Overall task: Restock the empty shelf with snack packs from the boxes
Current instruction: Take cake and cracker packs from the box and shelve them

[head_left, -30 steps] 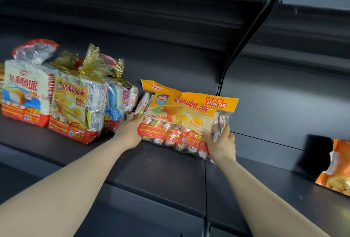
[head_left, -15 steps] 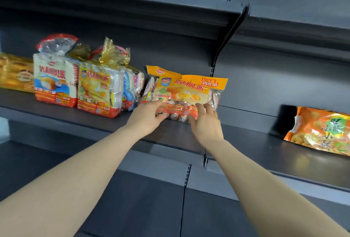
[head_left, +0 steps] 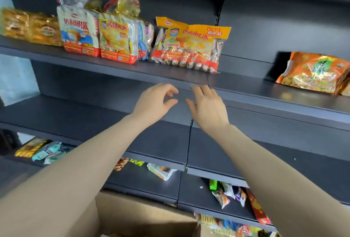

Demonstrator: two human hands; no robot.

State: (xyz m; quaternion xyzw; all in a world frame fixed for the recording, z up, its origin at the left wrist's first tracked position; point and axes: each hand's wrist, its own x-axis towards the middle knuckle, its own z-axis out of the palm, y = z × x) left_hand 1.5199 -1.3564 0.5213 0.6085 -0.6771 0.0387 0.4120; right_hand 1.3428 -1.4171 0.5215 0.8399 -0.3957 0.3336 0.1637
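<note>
On the shelf the white pack reads 达利园派; the yellow pack beside it likewise; the orange pack ends the row, standing unpropped near the edge, so it may slump forward; below, left hand and right hand are empty, fingers loosely spread.

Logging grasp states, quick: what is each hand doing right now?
Left hand: open, fingers loosely curled, holding nothing.
Right hand: open, holding nothing.
</note>
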